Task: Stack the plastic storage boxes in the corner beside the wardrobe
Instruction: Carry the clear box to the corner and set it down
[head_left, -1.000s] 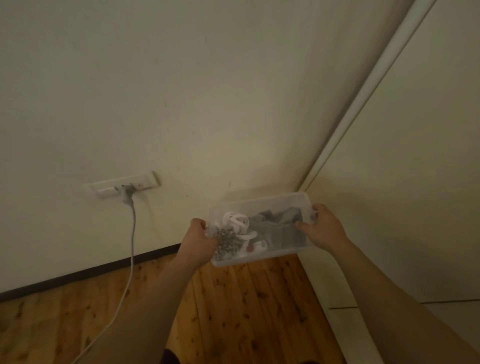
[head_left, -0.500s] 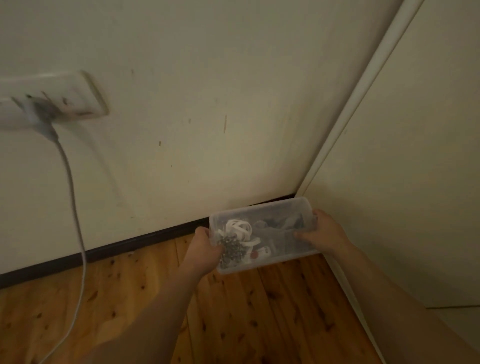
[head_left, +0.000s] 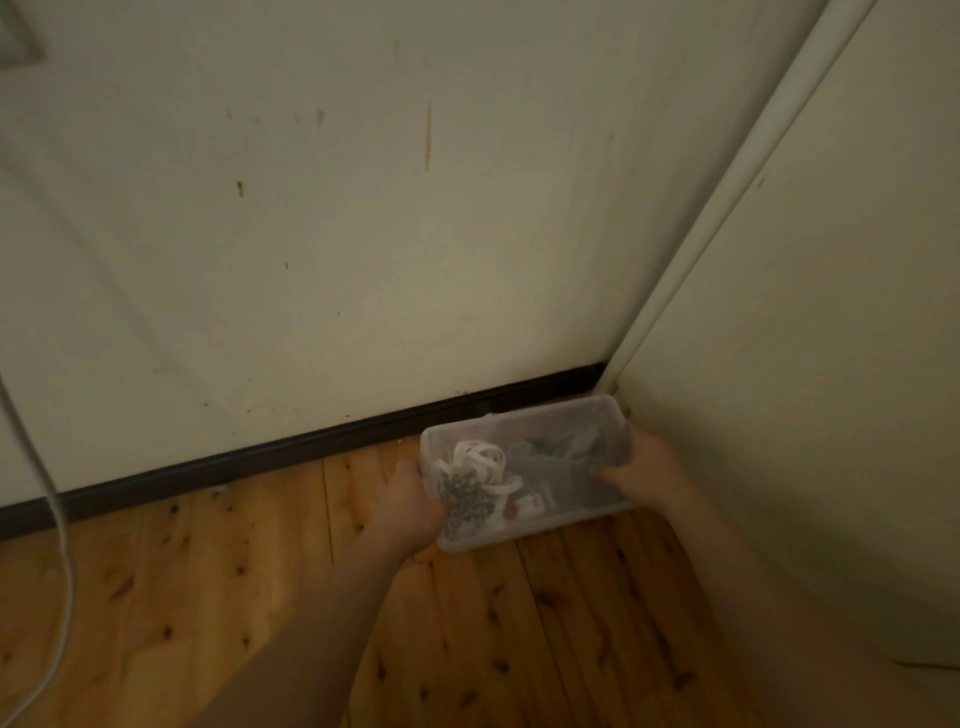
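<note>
A small clear plastic storage box (head_left: 550, 415) holds white cable, dark cloth and a metal chain. It is low over the wooden floor in the corner, close to the dark skirting board and the white wardrobe side (head_left: 810, 389). My left hand (head_left: 410, 506) grips its left end. On the opposite end, my right hand (head_left: 641, 467) holds the box with fingers curled over the rim. Whether the box touches the floor cannot be told.
The cream wall (head_left: 337, 234) stands behind, with a dark skirting board (head_left: 291, 449) along its foot. A grey cable (head_left: 60, 571) hangs down at the far left onto the pine floorboards (head_left: 519, 634). No other box is in view.
Both hands have lowered the box from chest height down into the corner by the wardrobe. The view has tilted down, and the wall socket has slid out at the upper left.
</note>
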